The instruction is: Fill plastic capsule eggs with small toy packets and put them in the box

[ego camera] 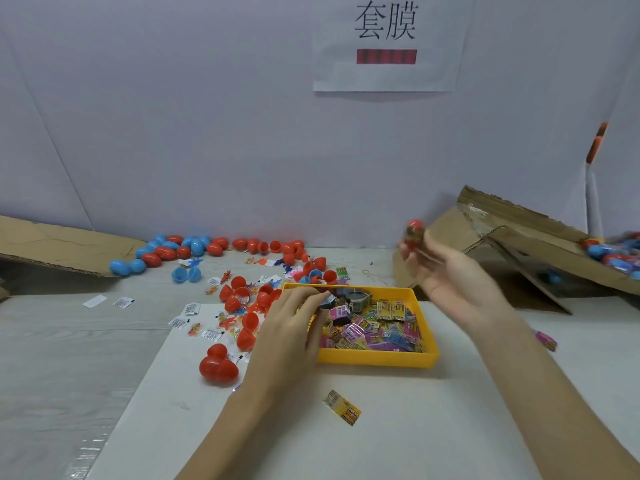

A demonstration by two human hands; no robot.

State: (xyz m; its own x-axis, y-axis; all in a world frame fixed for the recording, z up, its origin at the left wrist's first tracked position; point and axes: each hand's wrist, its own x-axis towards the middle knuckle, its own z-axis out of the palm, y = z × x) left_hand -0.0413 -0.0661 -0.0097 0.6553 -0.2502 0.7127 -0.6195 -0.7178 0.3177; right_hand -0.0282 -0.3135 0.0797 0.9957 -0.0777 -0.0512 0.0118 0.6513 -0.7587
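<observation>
Two hands are seen. A red egg (414, 233) is pinched at the right hand's (446, 271) fingertips, raised at 2 o'clock toward the tilted box (540, 247), likely for dropping in. The left hand (294, 323) is laid into the yellow tray (377, 360) of packets (381, 327), fingers curled, probably selecting one; a grasp cannot be confirmed. The egg is blurred. The box is cut off at 3 o'clock.

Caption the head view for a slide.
Right hand lifts a red egg toward the box; left hand reaches into the yellow tray.
</observation>
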